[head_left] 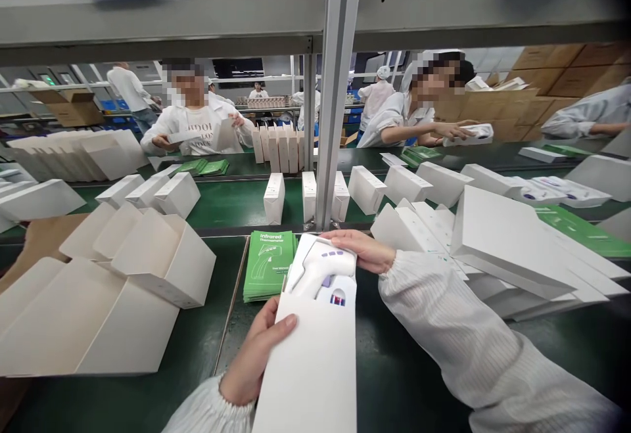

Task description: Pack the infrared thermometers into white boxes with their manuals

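The dark-green worktop (404, 361) is lying bare right of the white box, giving open room there, while open boxes (148, 315) are crowding the left and piled cartons (507, 242) are bounding the far right. Centre stage, the white box (313, 367) is gaping at its upper edge! Green manuals (266, 265) are sitting just beyond, and the tray (304, 252) is resting halfway: lower part inside, upper part remaining outside. The left hand (261, 347) is pinching the box's left side; the right hand (367, 249) is pinching the tray's upper right corner, the white thermometer (315, 275) nestling within.
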Tool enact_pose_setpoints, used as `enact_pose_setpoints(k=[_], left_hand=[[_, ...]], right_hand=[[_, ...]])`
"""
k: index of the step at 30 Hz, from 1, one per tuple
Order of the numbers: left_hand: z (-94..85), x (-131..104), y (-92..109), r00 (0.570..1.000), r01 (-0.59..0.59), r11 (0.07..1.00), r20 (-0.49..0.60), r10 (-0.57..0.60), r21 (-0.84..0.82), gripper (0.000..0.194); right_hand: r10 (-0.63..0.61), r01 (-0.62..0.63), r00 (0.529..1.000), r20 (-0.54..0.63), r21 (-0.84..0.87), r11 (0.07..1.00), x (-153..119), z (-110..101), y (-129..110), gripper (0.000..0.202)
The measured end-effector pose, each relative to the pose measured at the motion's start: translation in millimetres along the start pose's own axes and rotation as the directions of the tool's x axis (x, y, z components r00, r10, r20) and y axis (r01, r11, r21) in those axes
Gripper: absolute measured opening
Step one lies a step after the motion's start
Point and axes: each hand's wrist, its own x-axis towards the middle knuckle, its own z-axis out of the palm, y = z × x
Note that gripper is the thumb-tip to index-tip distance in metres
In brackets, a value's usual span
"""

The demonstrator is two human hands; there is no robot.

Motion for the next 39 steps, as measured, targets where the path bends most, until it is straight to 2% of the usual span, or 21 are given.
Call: enact_pose_setpoints(k=[3,5,7,9,11,13,15,16,17,18,19,20,21,22,24,27,29,32,35,38,39], left_hand=[[5.6,2.8,-15.2,0.999,-0.037,0.999,0.015,0.038,-0.026,0.041],[8.8,3.2,-26.0,0.999,-0.052,0.997,-0.007,0.051,-0.053,0.041],[11.3,2.9,-36.6,0.997,-0.058,0.997,-0.058,0.055,-0.06,0.04],[13.1,1.8,-46.4,0.995,-0.06,0.995,-0.084,0.054,-0.074,0.041],[14.4,0.0,-53.7,0.991,-0.106,0.989,-0.086,0.098,-0.1,0.052],[15.0,-3.1,-57.2,0.981,-0.175,0.979,-0.1,0.165,-0.105,0.067],[14.6,-7.0,-57.6,0.969,-0.22,0.972,-0.131,0.209,-0.076,0.071],[13.9,-8.9,-57.4,0.965,-0.228,0.972,-0.146,0.217,-0.061,0.069],[12.8,-10.7,-57.4,0.963,-0.227,0.972,-0.16,0.217,-0.052,0.065],[11.3,-12.1,-57.9,0.962,-0.223,0.974,-0.169,0.212,-0.049,0.062],[9.5,-13.1,-59.0,0.964,-0.213,0.976,-0.172,0.202,-0.05,0.059],[7.4,-13.8,-60.5,0.968,-0.199,0.979,-0.166,0.189,-0.05,0.056],[5.0,-14.0,-62.0,0.973,-0.184,0.982,-0.151,0.175,-0.047,0.053],[2.3,-14.1,-63.1,0.978,-0.166,0.986,-0.133,0.16,-0.032,0.049],[-3.9,-13.5,-62.7,0.982,-0.15,0.987,-0.107,0.155,0.058,0.037],[-15.0,-10.4,-56.4,0.959,-0.252,0.926,-0.059,0.279,0.283,0.023],[-22.2,-6.6,-53.3,0.933,-0.338,0.865,0.01,0.36,0.371,0.019],[-30.4,-0.2,-56.6,0.898,-0.428,0.849,0.035,0.439,0.311,0.013],[-34.9,3.0,-62.7,0.854,-0.514,0.824,0.049,0.518,0.237,0.027],[-36.5,1.5,-60.8,0.81,-0.586,0.764,0.2,0.551,0.269,0.015],[-36.2,0.3,-58.2,0.803,-0.596,0.758,0.225,0.552,0.266,0.02]], right_hand=[[0.069,-0.049,0.992,0.106,-0.178,0.983,-10.3,10.9,4.1,0.037],[0.05,0.035,0.98,0.192,-0.412,0.91,-18.0,20.4,5.7,0.034],[-0.025,0.21,0.957,0.288,-0.634,0.744,-26.3,31.5,8.8,0.033],[-0.036,0.326,0.93,0.366,-0.775,0.542,-35.1,42.9,13.0,0.034],[0.029,0.334,0.924,0.381,-0.842,0.423,-44.1,52.2,16.8,0.033],[0.046,0.315,0.932,0.359,-0.868,0.384,-52.8,57.9,19.9,0.029],[-0.102,0.269,0.963,0.25,-0.865,0.424,-61.6,60.3,25.8,0.029],[-0.218,0.225,0.967,0.132,-0.844,0.487,-66.3,60.9,31.0,0.036],[-0.308,0.179,0.951,-0.013,-0.789,0.587,-71.1,61.4,38.1,0.044],[-0.335,0.141,0.929,-0.155,-0.69,0.71,-76.1,61.9,46.8,0.049],[-0.303,0.114,0.916,-0.262,-0.554,0.825,-81.0,62.7,56.5,0.049],[-0.246,0.101,0.916,-0.318,-0.411,0.906,-85.7,63.7,66.4,0.045],[-0.2,0.1,0.925,-0.323,-0.301,0.948,-90.0,64.9,75.2,0.039],[-0.185,0.11,0.934,-0.305,-0.244,0.963,-93.7,65.9,82.1,0.034],[-0.219,0.145,0.938,-0.269,-0.269,0.952,-98.9,66.9,88.1,0.025],[-0.209,0.139,0.964,-0.166,-0.354,0.925,-101.7,65.1,82.4,0.029],[-0.191,0.132,0.974,-0.125,-0.376,0.917,-101.9,64.1,79.3,0.03],[-0.29,0.181,0.925,-0.245,-0.385,0.905,-102.7,67.9,88.0,0.021],[-0.352,0.267,0.85,-0.392,-0.255,0.929,-105.6,76.0,102.9,0.016],[-0.371,0.313,0.858,-0.354,-0.21,0.926,-108.9,82.0,103.7,0.019],[-0.37,0.307,0.871,-0.322,-0.231,0.923,-109.5,82.9,99.5,0.015]])
